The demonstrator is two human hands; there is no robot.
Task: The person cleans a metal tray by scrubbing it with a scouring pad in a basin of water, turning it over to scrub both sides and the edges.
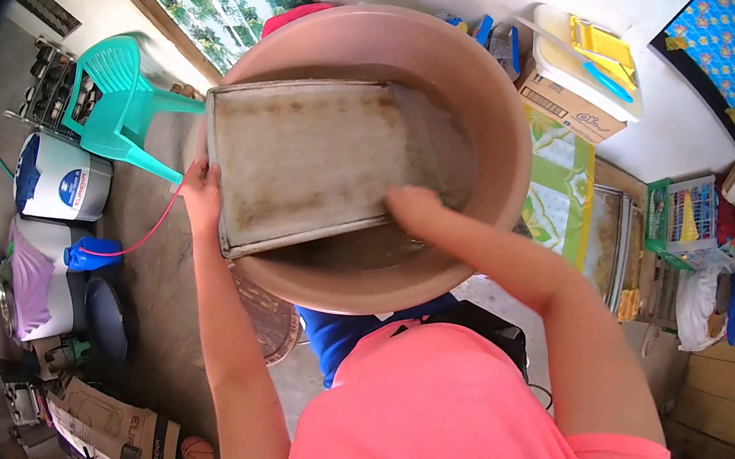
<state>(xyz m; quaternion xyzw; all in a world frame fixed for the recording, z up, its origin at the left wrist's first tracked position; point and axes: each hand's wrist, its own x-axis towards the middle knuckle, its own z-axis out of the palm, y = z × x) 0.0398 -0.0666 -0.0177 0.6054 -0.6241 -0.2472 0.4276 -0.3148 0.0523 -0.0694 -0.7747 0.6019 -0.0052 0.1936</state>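
A rectangular framed screen [311, 161] with a brown-stained, greyish face lies tilted across a large pinkish-brown basin [515, 147]. Its left end rests over the basin's rim, and its right end dips into murky water [453, 152]. My left hand [200, 194] is closed on the screen's left edge, thumb near the face. At the screen's lower right edge is my right hand [415, 208], curled and slightly blurred. The right fingertips are hidden, so whether they grip the frame does not show.
Left of the basin stands a green plastic chair [127, 102]. A red cord [150, 237] runs near my left hand toward a blue container [94, 255]. Behind right, a cardboard box [568, 107] carries yellow and blue tools. More framed screens [605, 244] lean at right. A round stool [266, 314] stands below.
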